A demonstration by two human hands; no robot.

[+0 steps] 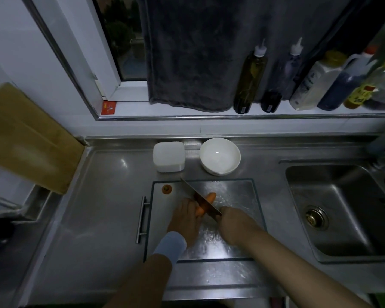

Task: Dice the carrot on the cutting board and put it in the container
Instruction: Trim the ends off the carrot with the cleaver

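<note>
Low in the middle of the frame, a steel-coloured cutting board (236,192) with a dark rim lies on the metal counter (98,196), and the carrot (210,197) lies on it slantwise, its blunt end toward the upper right. The left hand (185,215) rests on the carrot's nearer end, its fingers laid close together over the top; their tips are behind the blade and cannot be made out. A blue cuff (171,242) covers that wrist. The right hand (230,221) is curled tight round the handle of a knife (199,197), the handle itself hidden in the fist. The blade runs up and to the left across the carrot, its tip reaching the board's far edge; whether the edge has entered the carrot cannot be told. A small round orange piece (166,188) sits alone at the board's upper left corner. Just beyond the board, the white square container (169,155) stands beside a white bowl (220,155), apart from each other, the bowl to the right. A bar handle (142,218) runs along the board's left side. At the right of the frame is the sink (347,218). Above, on the window sill, a row of bottles (250,81) stands at the upper right, a dark towel (187,52) hangs before the window, and a wooden board (31,138) leans against the wall at the left.
</note>
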